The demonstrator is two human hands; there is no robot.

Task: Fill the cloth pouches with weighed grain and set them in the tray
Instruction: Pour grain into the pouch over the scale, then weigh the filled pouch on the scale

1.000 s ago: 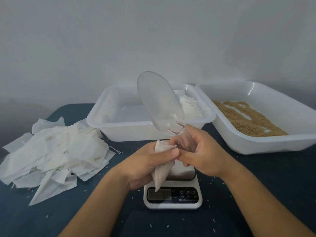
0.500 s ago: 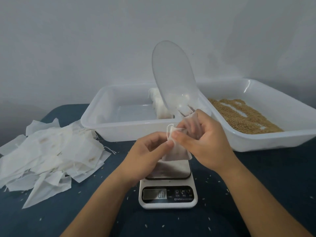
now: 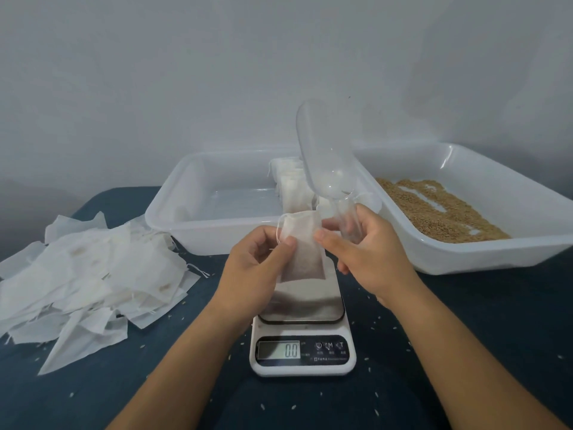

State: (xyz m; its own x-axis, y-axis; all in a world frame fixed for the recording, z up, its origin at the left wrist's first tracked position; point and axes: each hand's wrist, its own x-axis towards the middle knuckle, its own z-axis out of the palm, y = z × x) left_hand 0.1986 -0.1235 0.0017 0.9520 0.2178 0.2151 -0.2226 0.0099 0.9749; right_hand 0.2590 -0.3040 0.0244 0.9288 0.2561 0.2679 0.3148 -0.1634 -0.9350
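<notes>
1. Pouch [image 3: 302,243]: off-white cloth, white drawstring.
2. Scoop [image 3: 325,159]: clear plastic.
3. Two trays [image 3: 198,231] [image 3: 496,259]: translucent white.
4. Grain [image 3: 440,209]: golden brown.
5. Scale [image 3: 302,352]: white body, black panel, grey display.
6. Surface [image 3: 496,336]: dark navy, speckled with pale grains.
7. Pouch pile [image 3: 86,274]: white, some tan stains.

a: where's open room?
b: bare dark cloth [image 3: 465,352] right of the scale [image 3: 302,342], and the strip near the front edge.
a: and blocked?
b: pouch pile [image 3: 86,274] left, two trays [image 3: 217,237] [image 3: 465,256] behind, scoop [image 3: 325,162] upright between them.
</notes>
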